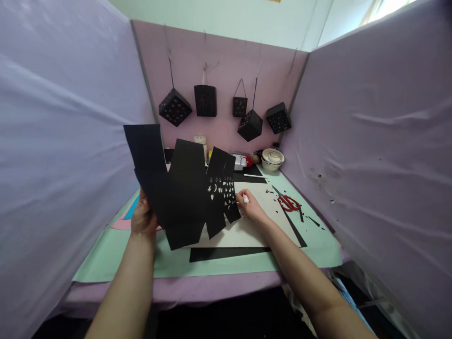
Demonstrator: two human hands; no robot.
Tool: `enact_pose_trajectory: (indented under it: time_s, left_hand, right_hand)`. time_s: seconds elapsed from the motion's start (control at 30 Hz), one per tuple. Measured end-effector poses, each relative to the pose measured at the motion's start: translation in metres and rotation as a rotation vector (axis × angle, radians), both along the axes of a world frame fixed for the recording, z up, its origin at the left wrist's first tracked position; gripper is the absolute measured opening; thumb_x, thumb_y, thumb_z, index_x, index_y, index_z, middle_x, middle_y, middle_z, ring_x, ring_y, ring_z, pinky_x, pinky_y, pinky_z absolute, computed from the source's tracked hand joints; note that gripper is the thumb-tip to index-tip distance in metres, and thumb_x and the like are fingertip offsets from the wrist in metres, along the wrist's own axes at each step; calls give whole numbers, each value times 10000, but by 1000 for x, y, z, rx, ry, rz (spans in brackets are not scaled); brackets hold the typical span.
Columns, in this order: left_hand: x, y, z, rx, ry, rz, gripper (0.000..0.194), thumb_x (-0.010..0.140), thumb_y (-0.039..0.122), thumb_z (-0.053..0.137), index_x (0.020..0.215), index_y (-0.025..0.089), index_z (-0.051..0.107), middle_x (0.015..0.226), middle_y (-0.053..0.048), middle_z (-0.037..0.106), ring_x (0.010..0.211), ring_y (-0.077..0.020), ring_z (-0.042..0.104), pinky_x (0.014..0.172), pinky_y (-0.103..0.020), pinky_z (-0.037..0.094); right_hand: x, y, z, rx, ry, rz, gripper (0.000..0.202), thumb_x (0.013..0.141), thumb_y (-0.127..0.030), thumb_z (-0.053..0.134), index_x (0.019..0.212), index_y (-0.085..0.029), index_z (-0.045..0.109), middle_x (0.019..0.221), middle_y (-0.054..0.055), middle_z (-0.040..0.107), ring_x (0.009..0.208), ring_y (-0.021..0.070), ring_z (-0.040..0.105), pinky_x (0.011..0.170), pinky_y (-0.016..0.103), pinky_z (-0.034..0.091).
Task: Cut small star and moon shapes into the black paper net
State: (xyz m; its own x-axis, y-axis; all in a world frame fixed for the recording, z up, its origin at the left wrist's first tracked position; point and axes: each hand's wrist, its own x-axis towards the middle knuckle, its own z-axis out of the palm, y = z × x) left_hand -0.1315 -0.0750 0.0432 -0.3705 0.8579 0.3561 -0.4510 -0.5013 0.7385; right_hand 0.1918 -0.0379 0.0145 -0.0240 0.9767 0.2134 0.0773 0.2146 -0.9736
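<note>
A large sheet of black card point(187, 197), cut with side flaps, is raised above the table. My left hand point(143, 216) grips its left edge, the fingers partly hidden behind it. Small stars, a moon, hearts and triangles are cut through its right panels. By that right edge, my right hand point(247, 205) is closed around a white-and-pink pen-like tool point(246, 198); whether its fingers also pinch the card cannot be made out. Under the card lies a pale board point(261, 230). Red-handled scissors point(289, 203) rest to the right of my right hand.
Black paper scraps point(314, 221) surround the scissors. A thin white stick point(254, 176) and a lidded pot point(272, 159) are farther back. Pink and blue sheets point(131, 208) lie at left. Black paper lanterns point(175, 107) hang on the back wall; lilac cloth walls point(370, 141) flank the table.
</note>
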Motion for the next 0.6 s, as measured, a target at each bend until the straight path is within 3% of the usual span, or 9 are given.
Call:
enact_pose_trajectory:
  time_s: [0.1,0.2,0.4,0.6]
  left_hand:
    - [1,0,3,-6,10,18,538,571,525,849,1048,340,684,1123,47,715,1170,-197,599,974,-294,515]
    - [2,4,8,-36,43,33,522,560,478,860,1025,310,692,1119,28,718,1196,-213,585,1014,-319,490]
    - [14,17,8,-198,144,35,508,548,276,873,1015,197,691,906,-20,749,944,-218,694,910,-342,542]
    - [26,17,4,-266,223,69,515,571,269,844,1046,190,660,957,-30,737,900,-208,694,877,-341,546]
  right_hand:
    - [-2,-2,6,81,24,-92,295,713,-434,716,774,-236,505,641,-49,509,614,152,477,581,272,386]
    - [18,-13,13,149,48,-196,275,743,-404,696,825,-238,493,670,-47,511,637,161,481,608,279,376]
    - [70,-45,24,399,-88,-562,254,757,-365,712,799,-214,513,737,-35,496,675,147,458,693,286,372]
    - [83,-61,17,362,-105,-566,254,759,-366,721,803,-209,526,733,-37,496,657,141,446,667,275,366]
